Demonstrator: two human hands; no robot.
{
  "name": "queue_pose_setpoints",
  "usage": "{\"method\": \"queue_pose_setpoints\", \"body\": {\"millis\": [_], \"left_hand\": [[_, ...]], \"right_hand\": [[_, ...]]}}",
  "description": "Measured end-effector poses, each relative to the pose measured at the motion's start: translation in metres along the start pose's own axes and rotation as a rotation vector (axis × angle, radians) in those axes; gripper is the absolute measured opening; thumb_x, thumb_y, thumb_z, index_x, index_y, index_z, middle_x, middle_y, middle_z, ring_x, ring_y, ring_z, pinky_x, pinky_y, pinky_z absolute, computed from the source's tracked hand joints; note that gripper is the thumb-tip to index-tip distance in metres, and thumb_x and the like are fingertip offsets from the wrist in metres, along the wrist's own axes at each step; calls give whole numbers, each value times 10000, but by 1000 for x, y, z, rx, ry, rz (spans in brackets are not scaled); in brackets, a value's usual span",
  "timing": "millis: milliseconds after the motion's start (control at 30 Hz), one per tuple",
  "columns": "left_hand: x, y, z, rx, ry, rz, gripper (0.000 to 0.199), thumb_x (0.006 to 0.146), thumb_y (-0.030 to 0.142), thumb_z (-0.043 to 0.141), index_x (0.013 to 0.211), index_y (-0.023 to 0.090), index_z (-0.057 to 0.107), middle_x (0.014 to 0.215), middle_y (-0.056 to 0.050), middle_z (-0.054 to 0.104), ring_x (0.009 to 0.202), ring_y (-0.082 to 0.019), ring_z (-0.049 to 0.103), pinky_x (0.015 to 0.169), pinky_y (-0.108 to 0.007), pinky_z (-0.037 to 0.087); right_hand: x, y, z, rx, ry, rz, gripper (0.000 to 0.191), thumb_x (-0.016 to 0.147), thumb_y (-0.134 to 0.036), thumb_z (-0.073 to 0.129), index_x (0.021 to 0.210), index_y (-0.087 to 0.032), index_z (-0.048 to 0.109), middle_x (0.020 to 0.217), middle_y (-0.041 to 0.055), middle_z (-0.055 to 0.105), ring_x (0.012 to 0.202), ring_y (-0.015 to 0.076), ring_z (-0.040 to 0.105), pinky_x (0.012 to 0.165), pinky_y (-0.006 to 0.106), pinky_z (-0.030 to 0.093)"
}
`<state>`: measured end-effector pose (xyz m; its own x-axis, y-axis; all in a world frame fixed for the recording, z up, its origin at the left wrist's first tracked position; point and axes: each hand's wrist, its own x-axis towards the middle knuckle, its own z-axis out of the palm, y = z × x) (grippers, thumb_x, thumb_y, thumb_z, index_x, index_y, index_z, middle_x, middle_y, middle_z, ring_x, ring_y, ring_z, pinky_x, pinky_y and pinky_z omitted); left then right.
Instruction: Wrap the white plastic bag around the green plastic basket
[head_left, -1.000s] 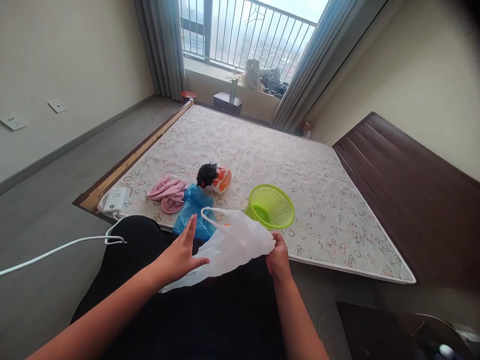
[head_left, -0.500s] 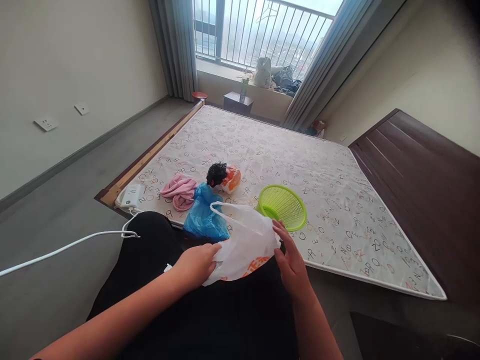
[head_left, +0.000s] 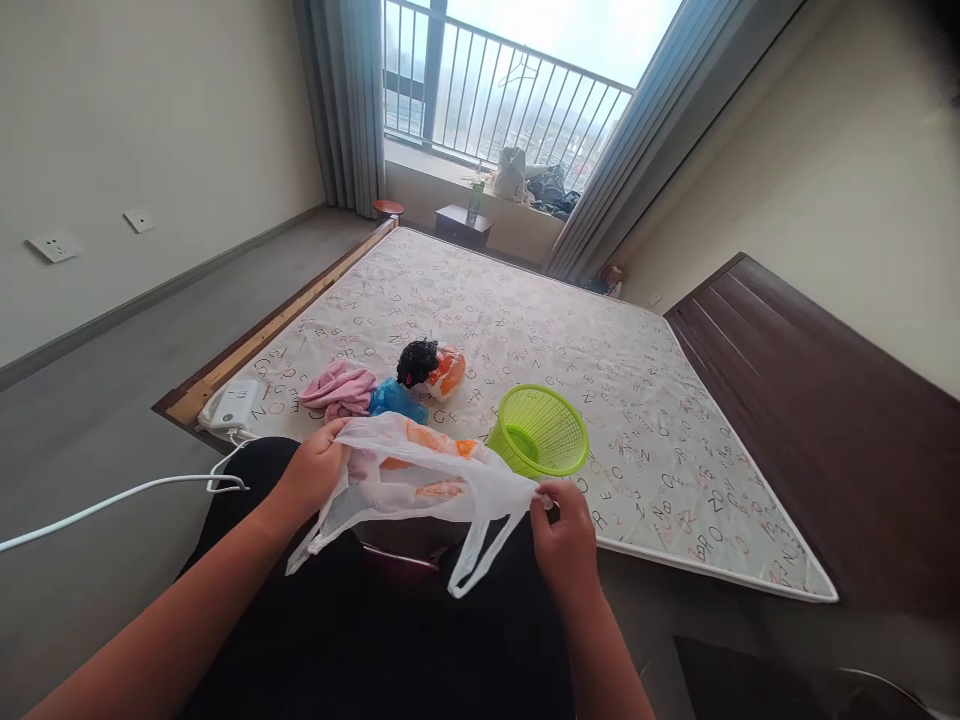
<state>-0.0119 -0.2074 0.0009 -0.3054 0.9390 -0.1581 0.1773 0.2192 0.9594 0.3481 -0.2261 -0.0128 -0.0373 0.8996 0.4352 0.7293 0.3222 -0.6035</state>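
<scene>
Both hands, left (head_left: pixel 319 472) and right (head_left: pixel 564 532), pinch a white bag (head_left: pixel 420 482) stretched sideways between them, handles dangling, before the bed (head_left: pixel 637 420).

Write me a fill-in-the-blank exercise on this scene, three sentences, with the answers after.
1. Both the left hand and the right hand grip a white plastic ____.
2. The basket on the mattress is ____ in colour.
3. The pink cloth lies to the ____ of the basket.
Answers: bag; green; left
</scene>
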Motion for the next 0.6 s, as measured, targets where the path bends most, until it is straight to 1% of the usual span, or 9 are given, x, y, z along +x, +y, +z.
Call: {"method": "queue_pose_setpoints", "body": {"millis": [33, 100, 200, 300, 367, 433, 500, 533, 600], "left_hand": [[0, 1, 2, -57, -14, -34, 466, 827, 503, 598, 1121, 156, 698, 848, -49, 733, 683, -207, 670, 596, -295, 544], [-3, 4, 11, -99, -95, -83, 539, 825, 550, 605, 1195, 164, 671, 897, -62, 737, 657, -200, 664, 579, -309, 551], [-11, 6, 33, -62, -153, -42, 589, 882, 590, 543, 1304, 187, 623, 1058, -79, 737, 714, -209, 684, 649, -347, 580], [-21, 8, 52, -21, -206, 103, 562, 948, 572, 457, 1347, 205, 605, 1283, -82, 684, 1048, -258, 682, 942, -384, 556], [-26, 12, 57, 6, -251, 168, 546, 973, 540, 423, 1372, 210, 593, 1406, -73, 621, 1274, -275, 582, 1096, -385, 465], [-32, 17, 55, 72, -286, 204, 538, 992, 508, 386, 1399, 210, 575, 1473, -65, 573, 1378, -275, 499, 1166, -395, 394], [-38, 21, 48, 223, -326, 229, 519, 997, 471, 380, 1417, 224, 559, 1482, -59, 567, 1392, -276, 488, 1187, -416, 361], [-41, 22, 44, 331, -342, 237, 507, 984, 450, 412, 1420, 233, 552, 1469, -59, 578, 1374, -281, 507, 1180, -426, 366], [-44, 20, 38, 554, -333, 243, 498, 930, 393, 506, 1404, 245, 548, 1415, -69, 612, 1294, -297, 574, 1124, -433, 421]], "right_hand": [[1, -1, 0, -4, -54, 7, 86, 902, -221, 544, 977, -229, 585, 1054, 83, 636, 1062, 271, 600, 956, 466, 502], [3, -11, -1, 43, -139, 6, 272, 861, -179, 519, 1124, -227, 570, 1322, 122, 572, 1309, 312, 501, 1098, 548, 417], [2, -40, 0, 179, -152, -46, 548, 875, -174, 480, 1412, -267, 422, 1608, 96, 315, 1513, 304, 278, 1205, 582, 293], [4, -62, 15, 89, -212, -118, 761, 872, -286, 632, 1548, -306, 283, 1651, 95, 248, 1535, 363, 207, 1214, 646, 214], [8, -58, 31, -73, -294, -108, 855, 816, -268, 723, 1561, -306, 305, 1567, 122, 410, 1470, 402, 334, 1190, 682, 208], [16, -41, 43, -195, -374, -48, 692, 818, -161, 667, 1470, -286, 472, 1320, 114, 641, 1254, 358, 574, 1138, 620, 338], [23, -17, 44, -252, -371, 33, 468, 834, -94, 560, 1265, -256, 644, 1088, 86, 726, 1012, 277, 679, 1002, 464, 489], [26, -5, 40, -256, -298, 68, 392, 847, -98, 526, 1175, -246, 681, 1045, 81, 731, 956, 253, 686, 925, 401, 522], [28, 14, 24, -226, -11, 101, 289, 883, -168, 515, 1105, -232, 689, 1030, 79, 725, 919, 233, 682, 816, 338, 539]]}}
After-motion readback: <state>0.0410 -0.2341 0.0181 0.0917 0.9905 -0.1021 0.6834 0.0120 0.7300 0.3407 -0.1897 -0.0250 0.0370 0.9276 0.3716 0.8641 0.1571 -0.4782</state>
